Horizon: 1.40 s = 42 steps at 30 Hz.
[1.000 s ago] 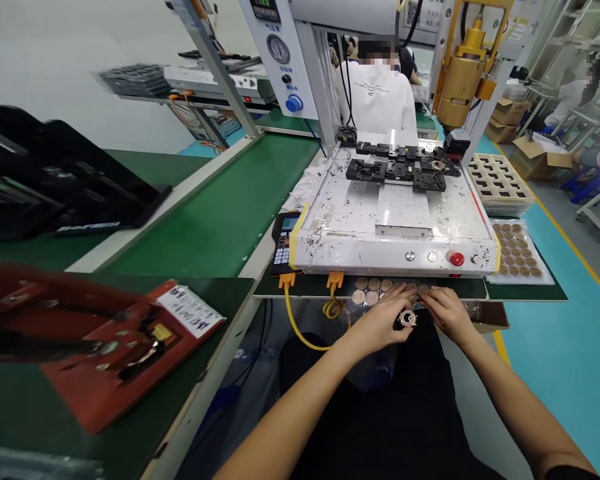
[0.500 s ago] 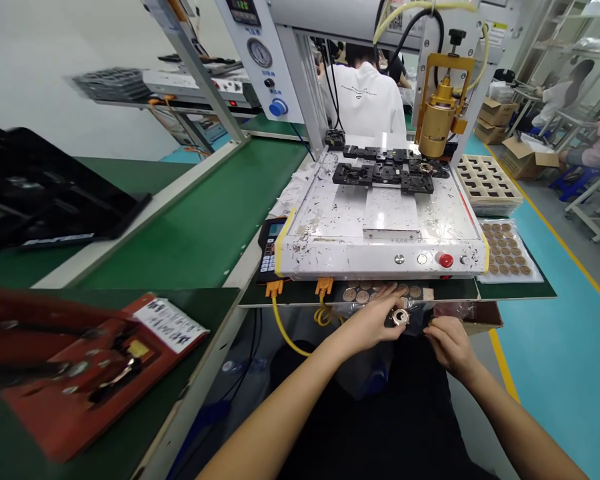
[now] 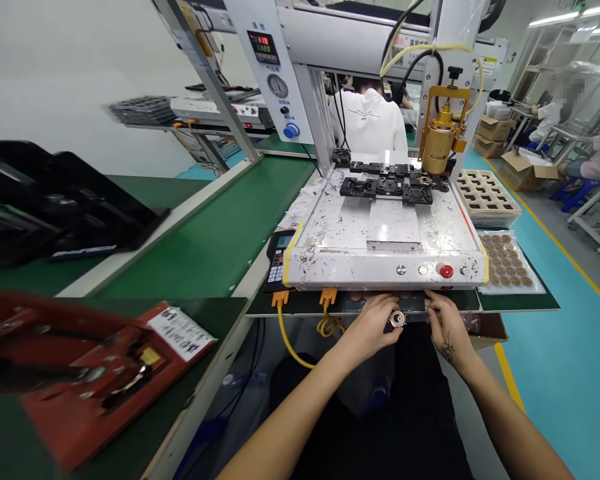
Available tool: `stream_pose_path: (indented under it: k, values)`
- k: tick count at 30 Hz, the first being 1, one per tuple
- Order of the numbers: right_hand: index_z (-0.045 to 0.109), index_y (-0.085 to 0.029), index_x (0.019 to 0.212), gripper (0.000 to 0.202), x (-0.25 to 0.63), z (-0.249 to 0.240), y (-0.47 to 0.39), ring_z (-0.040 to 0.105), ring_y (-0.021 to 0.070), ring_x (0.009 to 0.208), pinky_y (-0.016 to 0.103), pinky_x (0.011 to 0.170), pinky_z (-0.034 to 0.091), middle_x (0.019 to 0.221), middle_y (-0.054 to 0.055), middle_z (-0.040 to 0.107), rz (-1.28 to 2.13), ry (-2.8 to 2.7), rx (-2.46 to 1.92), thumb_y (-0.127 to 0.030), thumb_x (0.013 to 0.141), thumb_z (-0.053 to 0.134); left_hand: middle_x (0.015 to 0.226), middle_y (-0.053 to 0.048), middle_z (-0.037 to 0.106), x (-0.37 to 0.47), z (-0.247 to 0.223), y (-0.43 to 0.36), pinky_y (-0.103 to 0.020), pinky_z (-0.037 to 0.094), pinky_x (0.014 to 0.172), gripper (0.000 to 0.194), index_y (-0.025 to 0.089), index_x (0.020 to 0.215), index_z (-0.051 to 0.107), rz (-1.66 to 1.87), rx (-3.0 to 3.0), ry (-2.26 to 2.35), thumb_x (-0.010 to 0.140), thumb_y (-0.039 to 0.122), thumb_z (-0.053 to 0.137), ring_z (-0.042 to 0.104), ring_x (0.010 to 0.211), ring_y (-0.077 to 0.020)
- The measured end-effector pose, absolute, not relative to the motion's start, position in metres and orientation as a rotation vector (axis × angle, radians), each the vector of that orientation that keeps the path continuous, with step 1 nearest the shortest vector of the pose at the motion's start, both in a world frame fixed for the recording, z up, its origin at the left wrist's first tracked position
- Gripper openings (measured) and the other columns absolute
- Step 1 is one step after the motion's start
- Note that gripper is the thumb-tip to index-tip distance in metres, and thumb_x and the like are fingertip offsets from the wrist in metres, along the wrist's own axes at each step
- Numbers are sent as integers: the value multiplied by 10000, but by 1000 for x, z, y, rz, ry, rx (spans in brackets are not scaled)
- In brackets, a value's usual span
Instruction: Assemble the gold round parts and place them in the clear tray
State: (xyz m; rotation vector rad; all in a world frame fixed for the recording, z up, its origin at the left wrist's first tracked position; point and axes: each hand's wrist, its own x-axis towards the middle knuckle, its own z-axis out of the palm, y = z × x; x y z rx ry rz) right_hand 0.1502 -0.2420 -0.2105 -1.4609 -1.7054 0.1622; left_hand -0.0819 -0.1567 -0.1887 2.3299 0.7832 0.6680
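Observation:
My left hand [image 3: 373, 327] is closed around a small round watch case [image 3: 397, 319] with a rose-gold rim and a dark and white face. It is just below the front edge of the bench. My right hand [image 3: 449, 332] is at that edge to the right, its thumb and fingers drawn together; what they pinch, if anything, cannot be made out. Beneath both hands' fingertips lies a clear plastic sheet [image 3: 414, 304], mostly hidden under the machine, with round brown discs in it. The white press machine [image 3: 325, 267] stands right behind my hands.
Black fixtures [image 3: 387, 187] sit on the machine bed under a brass-coloured press head [image 3: 437, 150]. A tray of brown discs [image 3: 505, 263] and stacked slotted trays [image 3: 489, 193] are on the right. A red hand press [image 3: 115, 380] is at left; yellow cables [image 3: 283, 327] hang in front.
My right hand has moved up and slightly left to the bench edge. My left hand, still holding the watch case, covers more of the discs. The view has tilted up a little.

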Motion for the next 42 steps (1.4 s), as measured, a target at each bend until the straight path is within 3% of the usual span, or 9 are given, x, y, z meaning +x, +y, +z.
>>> stream_pose_path:
  k: [4,7,13,19,26,31,36,39,42]
  values:
    - [623,-195,1113,168,155,-193,-248,703,222,964,377,846,593,1038,95,711,336,-1416,-1552,-333,1110,527,1280,-127,686,-75,-186,-156,-520,435,1111,299,171,1101,624,651,2399,824,845,122,771,591,1291,-334]
    - [638,-187,1157,277,154,-172,-254,642,156,724,284,644,552,893,46,666,636,-1288,-1536,-446,1100,560,1318,-149,626,-71,-176,-163,-530,433,1103,270,168,1106,661,739,2301,850,858,155,767,570,1287,-340]
    - [718,-176,1219,397,129,-123,-261,587,111,619,259,584,525,851,30,655,1032,-1107,-1357,-502,993,717,1071,-55,702,-84,-151,-192,-363,576,921,423,178,1204,607,688,1299,741,867,284,838,706,967,-191]
    - [659,-159,955,417,108,-116,-251,600,130,512,279,546,543,654,9,660,1285,-940,-1268,-513,861,860,1189,-131,769,-105,-126,-214,-361,621,997,655,139,1259,586,727,777,741,755,256,986,778,1102,-266]
    - [645,-160,963,416,101,-126,-253,660,136,564,274,628,580,667,11,670,1425,-908,-1231,-536,921,817,1250,-180,771,-118,-108,-228,-430,613,1077,587,106,1345,679,819,634,735,897,422,890,748,1201,-313]
    - [592,-179,949,404,101,-125,-263,636,130,591,288,647,585,688,-3,640,1617,-832,-1164,-527,946,798,1302,-175,756,-118,-112,-237,-451,592,1120,486,141,1322,728,891,622,694,951,434,836,718,1260,-324]
    - [566,-188,914,385,98,-121,-267,489,104,553,243,542,399,675,-13,566,1570,-1011,-1231,-534,1020,697,1285,-138,766,-116,-120,-243,-457,594,1123,451,179,1352,743,929,667,697,989,442,786,734,1225,-288]
    - [604,-185,889,357,93,-113,-266,507,130,699,270,629,409,832,30,583,1348,-1210,-1296,-504,1032,677,1288,-138,761,-115,-120,-247,-488,586,1133,482,180,1392,729,917,694,711,998,454,770,733,1221,-299]
    - [635,-190,885,301,87,-104,-264,594,191,992,310,848,480,1097,77,620,1142,-1388,-1311,-448,1039,663,1334,-134,740,-115,-119,-252,-470,596,1121,477,192,1399,727,918,717,717,1002,454,764,719,1246,-306]
